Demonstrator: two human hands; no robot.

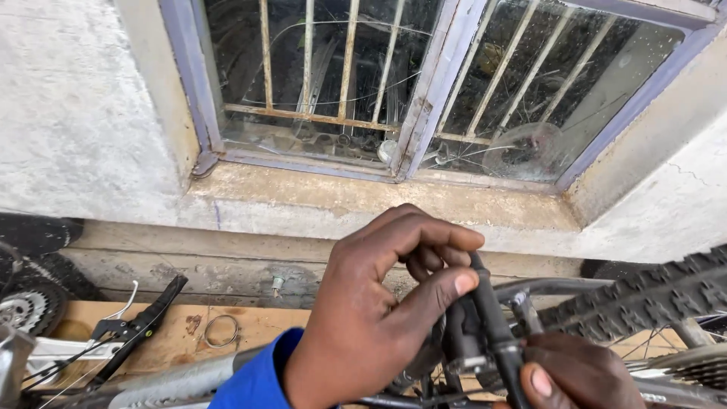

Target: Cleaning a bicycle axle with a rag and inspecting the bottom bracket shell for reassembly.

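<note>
Left hand (pixel 371 318) is pinched around the black brake arm (pixel 488 322), thumb on top; right hand (pixel 579 371) grips it from below, just beside the knobby tyre (pixel 651 295); a loose brake lever (pixel 140 326) and wire ring (pixel 220 330) lie well apart on the wooden worktop (pixel 257 322) under the barred window (pixel 424 91).

the left hand (pixel 371 318) sits near the middle, its fingers around a brake arm (pixel 488 318); the right hand (pixel 575 375) lies just right of it, lower. a knobby tyre (pixel 644 299) runs off to the right. a brake lever (pixel 140 326) and a wire ring (pixel 219 331) lie on a wooden board (pixel 257 326) to the left. a barred window (pixel 424 83) stands far behind, above a concrete ledge (pixel 341 201).
</note>
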